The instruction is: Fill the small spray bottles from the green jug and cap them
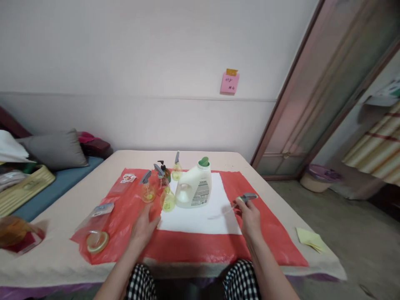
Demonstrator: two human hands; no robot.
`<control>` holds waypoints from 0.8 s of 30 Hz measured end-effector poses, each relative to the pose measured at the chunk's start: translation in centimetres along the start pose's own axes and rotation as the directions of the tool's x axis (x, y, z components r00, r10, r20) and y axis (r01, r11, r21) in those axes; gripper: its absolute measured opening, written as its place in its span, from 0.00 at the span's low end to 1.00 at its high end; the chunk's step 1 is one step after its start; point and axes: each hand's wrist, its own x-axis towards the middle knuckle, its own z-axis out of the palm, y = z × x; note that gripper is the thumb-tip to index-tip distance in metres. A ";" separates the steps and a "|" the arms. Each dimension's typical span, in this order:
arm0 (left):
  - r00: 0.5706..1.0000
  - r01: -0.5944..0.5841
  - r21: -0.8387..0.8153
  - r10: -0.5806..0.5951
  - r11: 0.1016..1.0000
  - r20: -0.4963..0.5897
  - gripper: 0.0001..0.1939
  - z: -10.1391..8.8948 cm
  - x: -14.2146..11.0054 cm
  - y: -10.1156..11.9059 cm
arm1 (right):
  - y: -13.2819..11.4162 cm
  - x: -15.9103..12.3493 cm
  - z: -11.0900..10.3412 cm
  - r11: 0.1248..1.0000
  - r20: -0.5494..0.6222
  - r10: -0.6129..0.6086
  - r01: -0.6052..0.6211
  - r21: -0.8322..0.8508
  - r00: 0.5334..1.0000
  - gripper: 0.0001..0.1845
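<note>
My right hand (250,214) grips a spray trigger head (249,197) with a grey top, and its thin clear dip tube points left above a white sheet (200,225). My left hand (144,223) has its fingers apart and holds nothing. Just beyond it stands a clear bottle with yellow liquid (168,202) and no spray head. To that bottle's right is a large white detergent jug (194,189) with a green spout and no cap on. Behind my left hand stands a spray bottle (148,193) with a grey trigger.
Farther back are more spray bottles (176,170) and a dark pump bottle (167,171). A red plastic sheet (193,248) covers the table middle. On the left lie a plastic bag (100,212) and a round lid (97,241); yellow notes (310,239) lie right.
</note>
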 end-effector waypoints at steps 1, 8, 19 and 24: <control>1.000 -0.002 0.069 0.000 0.998 0.027 0.24 0.3 -1.4 -0.2 | 0.8 0.1 -0.2 0.999 -0.004 0.012 -0.012 -0.043 1.000 0.17; 0.974 -0.136 0.410 0.045 0.902 0.224 0.12 2.9 -5.5 0.1 | 2.7 1.4 1.0 0.931 0.043 0.002 0.014 -0.365 0.999 0.22; 0.916 -0.291 0.586 0.043 0.756 0.399 0.19 6.9 -4.9 1.9 | 2.2 7.0 4.4 0.377 0.296 -0.046 0.291 -0.879 0.954 0.23; 0.898 -0.322 0.586 0.043 0.744 0.438 0.17 7.9 -4.7 2.5 | 4.8 7.3 4.7 0.180 0.383 0.026 0.373 -0.910 0.923 0.23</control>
